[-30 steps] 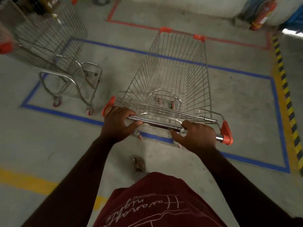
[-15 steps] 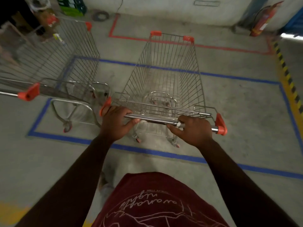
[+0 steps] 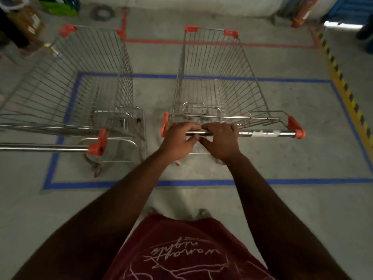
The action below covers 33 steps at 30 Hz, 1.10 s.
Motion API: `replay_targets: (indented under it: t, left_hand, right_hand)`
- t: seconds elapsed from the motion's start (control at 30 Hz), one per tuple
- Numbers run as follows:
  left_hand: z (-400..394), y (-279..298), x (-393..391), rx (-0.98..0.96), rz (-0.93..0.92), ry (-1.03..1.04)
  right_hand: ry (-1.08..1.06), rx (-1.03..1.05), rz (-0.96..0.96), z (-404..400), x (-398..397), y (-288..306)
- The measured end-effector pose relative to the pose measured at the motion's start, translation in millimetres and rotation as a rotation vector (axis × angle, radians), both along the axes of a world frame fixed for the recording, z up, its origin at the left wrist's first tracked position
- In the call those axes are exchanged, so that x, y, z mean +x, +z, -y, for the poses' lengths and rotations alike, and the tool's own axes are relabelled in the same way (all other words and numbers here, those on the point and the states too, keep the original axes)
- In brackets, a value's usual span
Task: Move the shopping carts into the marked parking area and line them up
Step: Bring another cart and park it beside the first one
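A wire shopping cart [image 3: 218,77] with orange corner caps stands in front of me, inside the blue taped rectangle [image 3: 201,182] on the floor. My left hand [image 3: 177,141] and my right hand [image 3: 221,141] both grip its steel handle bar [image 3: 262,133], close together at the bar's left end. A second cart [image 3: 80,81] stands to the left, roughly parallel, its handle [image 3: 40,148] running off the left edge. Its basket crosses the blue line's left side.
Red tape [image 3: 201,42] marks another area beyond the carts. A yellow-black hazard stripe [image 3: 343,81] runs along the right. A fire extinguisher [image 3: 302,13] stands at the back right, boxes and clutter [image 3: 30,23] at the back left. Bare concrete lies right of my cart.
My cart rolled forward into the blue rectangle and straightened beside the left cart. My right hand slid left along the handle, close to my left hand.
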<state>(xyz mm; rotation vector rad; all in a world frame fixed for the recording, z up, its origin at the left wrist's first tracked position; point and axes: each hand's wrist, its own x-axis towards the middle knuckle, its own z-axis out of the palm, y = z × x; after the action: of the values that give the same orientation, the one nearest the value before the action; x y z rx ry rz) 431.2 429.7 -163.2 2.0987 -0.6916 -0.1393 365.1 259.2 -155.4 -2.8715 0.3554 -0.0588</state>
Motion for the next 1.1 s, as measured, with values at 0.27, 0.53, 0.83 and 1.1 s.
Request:
replay_targets:
  t: [0.27, 0.53, 0.83, 1.1]
  left_hand:
    - [-129.6, 37.7, 12.6, 0.007, 0.389, 0.399]
    - [-218.6, 15.7, 13.0, 0.658, 0.107, 0.518]
    - [-241.7, 8.3, 24.3, 0.643, 0.2, 0.289]
    - [-257.5, 7.1, 28.9, 0.546, 0.127, 0.142]
  right_hand:
    - [0.163, -0.051, -0.014, -59.3, 40.8, 4.0]
    - [0.294, -0.069, 0.199, -100.2, 63.1, -10.9]
    - [0.263, -0.079, 0.154, -145.6, 54.2, -12.4]
    - [0.081, 0.053, 0.233, -214.1, 40.5, 0.0]
